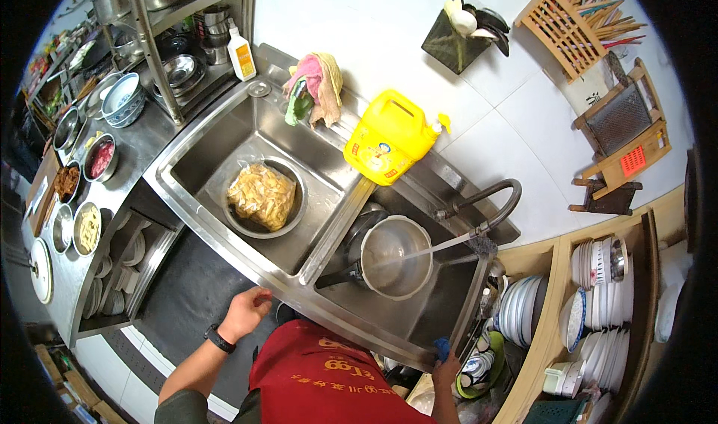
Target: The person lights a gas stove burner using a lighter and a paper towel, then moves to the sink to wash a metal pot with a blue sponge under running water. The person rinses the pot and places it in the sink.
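Observation:
My left hand (247,312) hovers empty at the front edge of the steel double sink (269,281), its fingers loosely curled and a dark watch on the wrist. At the sink's right front corner, my right hand (446,369) grips a blue scrubbing cloth (442,346). Water runs from the curved faucet (507,199) into a metal pot with a black handle (397,258) in the right basin. Beneath that pot, a dark pan (363,227) is partly hidden. A steel bowl (305,199) in the left basin holds a clear bag of yellowish food pieces (262,194).
A yellow detergent jug (387,135) and colored rags (317,87) lie along the sink's back. Bowls of meat (102,159) and cut pale food (88,229) stand on the left steel counter (143,143). Stacked plates (521,312) fill wooden shelving (552,289) at right.

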`<state>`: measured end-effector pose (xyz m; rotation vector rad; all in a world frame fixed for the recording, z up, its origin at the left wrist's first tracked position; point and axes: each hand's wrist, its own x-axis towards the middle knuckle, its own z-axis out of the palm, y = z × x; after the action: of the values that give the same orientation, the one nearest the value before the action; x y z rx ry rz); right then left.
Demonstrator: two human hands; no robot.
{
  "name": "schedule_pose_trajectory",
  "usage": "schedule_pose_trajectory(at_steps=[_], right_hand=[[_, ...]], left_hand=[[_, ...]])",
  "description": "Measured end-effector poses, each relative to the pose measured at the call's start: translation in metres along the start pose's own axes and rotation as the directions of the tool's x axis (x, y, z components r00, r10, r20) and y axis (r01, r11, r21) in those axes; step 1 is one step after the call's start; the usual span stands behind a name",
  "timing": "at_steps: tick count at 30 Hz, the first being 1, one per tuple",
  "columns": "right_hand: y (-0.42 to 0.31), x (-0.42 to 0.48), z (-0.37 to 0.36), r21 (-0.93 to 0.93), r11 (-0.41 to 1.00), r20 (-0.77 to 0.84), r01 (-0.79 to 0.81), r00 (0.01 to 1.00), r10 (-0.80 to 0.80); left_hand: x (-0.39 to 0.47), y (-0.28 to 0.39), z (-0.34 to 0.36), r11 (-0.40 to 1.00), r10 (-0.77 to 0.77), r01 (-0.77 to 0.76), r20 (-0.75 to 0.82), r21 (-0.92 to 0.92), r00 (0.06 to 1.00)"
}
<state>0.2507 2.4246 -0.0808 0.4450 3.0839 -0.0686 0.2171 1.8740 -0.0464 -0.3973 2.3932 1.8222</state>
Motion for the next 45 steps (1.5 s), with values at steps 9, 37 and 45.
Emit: schedule_pose_trajectory(at_steps=[9, 37, 45], right_hand=[[-0.192, 0.018, -0.060, 0.603, 0.797, 0.266, 0.046, 0.930, -0.255], [-0.433, -0.199, -0.129, 0.942, -0.075, -0.048, 0.328, -0.090, -0.995], [-0.505, -0.391, -0.141, 0.835, -0.166, 0.047, 0.525, -0.369, -0.928]], left_hand=[[-0.022, 0.051, 0.045, 0.995, 0.055, -0.033, 0.235, -0.097, 0.970], [-0.345, 0.081, -0.004, 0.721, -0.374, -0.301, -0.716, -0.624, 0.589], [-0.480, -0.004, -0.080, 1.000, -0.009, 0.010, -0.994, -0.008, 0.107]])
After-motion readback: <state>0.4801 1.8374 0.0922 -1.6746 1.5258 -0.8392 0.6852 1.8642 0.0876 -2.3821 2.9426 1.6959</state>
